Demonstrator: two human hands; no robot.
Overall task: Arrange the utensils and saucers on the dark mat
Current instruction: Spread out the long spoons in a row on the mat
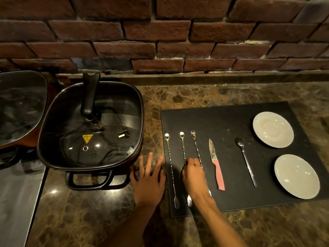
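A dark mat (231, 122) lies on the marble counter. Three long twisted bar spoons with fork ends rest side by side on its left part: the left spoon (170, 164), the middle spoon (183, 148) and the right spoon (196, 147). My right hand (195, 177) lies over the middle and right spoons, its fingertips pinched on the middle spoon's shaft. A pink-handled knife (216, 164) and a plain spoon (246, 163) lie further right. Two white saucers, one far (273, 129) and one near (297, 176), sit at the mat's right side. My left hand (148, 179) rests flat on the counter, fingers spread.
A black electric pot with a glass lid (90, 125) stands left of the mat, close to my left hand. Part of another lidded pan (19, 106) shows at the far left. A brick wall (160, 32) backs the counter (187, 93).
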